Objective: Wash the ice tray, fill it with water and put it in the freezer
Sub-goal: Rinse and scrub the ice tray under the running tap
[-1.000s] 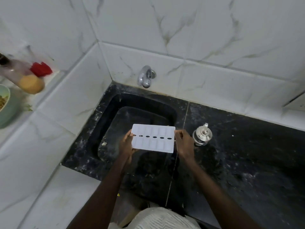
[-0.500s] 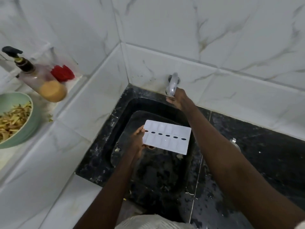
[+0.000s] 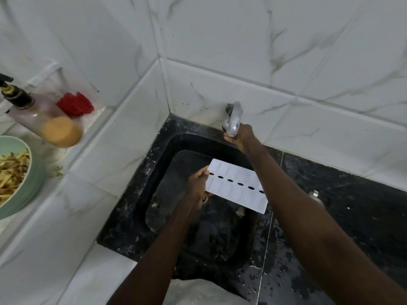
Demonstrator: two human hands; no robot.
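Left hand (image 3: 197,183) pinches the ice tray (image 3: 236,188) by one end, level over the sink (image 3: 154,172), while right hand (image 3: 240,137) grips the tap (image 3: 233,118), presumably to start rinse water.

The sink (image 3: 132,205) is sunk into the counter (image 3: 363,227) at the wall corner, with the tap (image 3: 233,117) on the wall behind it and the right hand (image 3: 241,137) gripping the tap. The left hand (image 3: 197,186) holds the ice tray (image 3: 233,186) by its left end over the basin. On the raised ledge (image 3: 66,194) left of the sink sit a bowl (image 3: 24,188), a pump bottle (image 3: 44,122) behind it, and a scrubber (image 3: 74,104) furthest back.
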